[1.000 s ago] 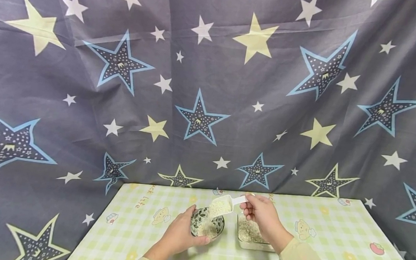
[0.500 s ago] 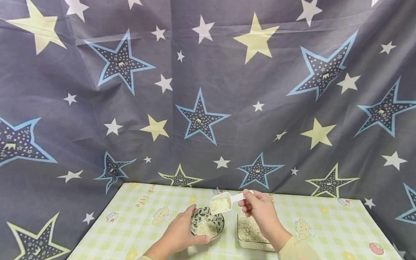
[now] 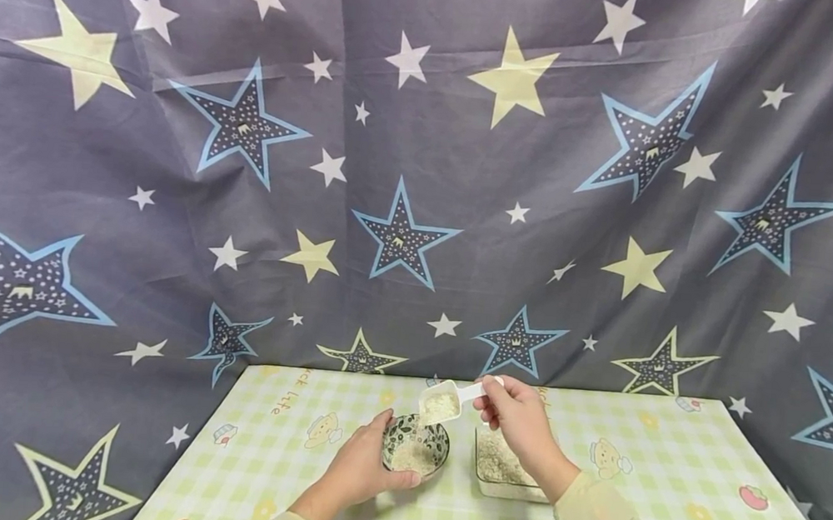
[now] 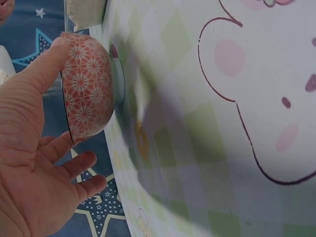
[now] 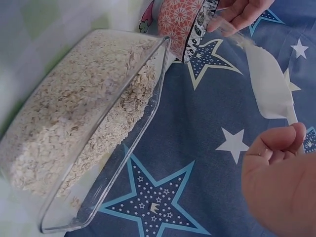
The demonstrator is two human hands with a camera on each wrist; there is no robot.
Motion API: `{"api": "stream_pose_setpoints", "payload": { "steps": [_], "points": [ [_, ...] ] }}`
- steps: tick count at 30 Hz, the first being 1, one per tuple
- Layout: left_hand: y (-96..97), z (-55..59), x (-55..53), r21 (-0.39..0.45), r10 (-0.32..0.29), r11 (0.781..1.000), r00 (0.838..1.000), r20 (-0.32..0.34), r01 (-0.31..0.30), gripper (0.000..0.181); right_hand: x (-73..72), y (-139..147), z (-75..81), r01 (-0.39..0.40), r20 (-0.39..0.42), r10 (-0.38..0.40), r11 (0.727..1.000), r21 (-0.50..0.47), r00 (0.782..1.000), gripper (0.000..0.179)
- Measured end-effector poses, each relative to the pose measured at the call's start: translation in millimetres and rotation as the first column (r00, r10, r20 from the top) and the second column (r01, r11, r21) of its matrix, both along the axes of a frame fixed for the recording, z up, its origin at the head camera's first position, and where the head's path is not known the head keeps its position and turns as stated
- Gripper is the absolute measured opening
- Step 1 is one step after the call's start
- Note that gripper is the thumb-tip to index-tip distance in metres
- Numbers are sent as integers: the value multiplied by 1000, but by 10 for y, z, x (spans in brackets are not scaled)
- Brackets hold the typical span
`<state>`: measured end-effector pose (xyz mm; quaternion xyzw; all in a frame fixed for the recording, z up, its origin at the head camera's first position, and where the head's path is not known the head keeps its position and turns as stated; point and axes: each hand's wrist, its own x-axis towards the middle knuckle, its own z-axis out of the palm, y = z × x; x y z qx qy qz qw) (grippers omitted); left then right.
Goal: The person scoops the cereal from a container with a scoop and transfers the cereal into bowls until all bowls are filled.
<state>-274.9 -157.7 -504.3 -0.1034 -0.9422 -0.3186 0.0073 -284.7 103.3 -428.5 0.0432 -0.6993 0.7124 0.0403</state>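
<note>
My left hand (image 3: 365, 466) grips a small bowl (image 4: 89, 86) by its rim, thumb on the near side and fingers on the far side. The bowl is red-patterned outside, black floral inside, with pale oat flakes (image 3: 412, 459) at its bottom. Its foot sits at the tablecloth in the left wrist view. Between thumb and fingers, my right hand (image 3: 527, 423) pinches the handle of a white scoop (image 5: 269, 84). The scoop is tilted over the bowl's far rim. Oats lie in it, and a thin stream (image 5: 236, 33) of them falls from its lip into the bowl.
A clear rectangular container (image 3: 512, 493) of rolled oats stands right of the bowl, partly under my right forearm. The table has a green-checked cloth (image 3: 213, 492) with cartoon prints. A dark star-patterned curtain (image 3: 427, 152) hangs behind the table's far edge.
The scoop has shifted slightly left and up, and it holds fewer oats. The heap in the bowl has grown. My left hand and the bowl have stayed in place.
</note>
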Motion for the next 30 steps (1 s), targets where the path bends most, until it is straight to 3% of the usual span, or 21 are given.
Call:
{"api": "stream_pose_setpoints", "payload": {
  "steps": [13, 22, 26, 28, 30],
  "points": [
    [-10, -4, 12, -5, -12, 1000, 1000, -22, 12, 122, 65, -41, 5, 6, -117, 8, 992, 123, 993, 27],
    [-9, -17, 6, -11, -11, 1000, 999, -35, 11, 123, 109, -50, -37, 39, -225, 33, 950, 310, 974, 25],
    [-9, -17, 4, -10, -14, 1000, 999, -36, 13, 123, 146, -56, -50, 62, -319, 77, 912, 404, 945, 24],
    [-11, -18, 3, -13, -15, 1000, 999, -38, 14, 123, 167, -58, -61, 75, -390, 123, 888, 454, 913, 23],
    [-13, -17, 3, -12, -15, 1000, 999, -40, 14, 123, 188, -61, -78, 101, -472, 178, 855, 508, 864, 21]
  ]
}}
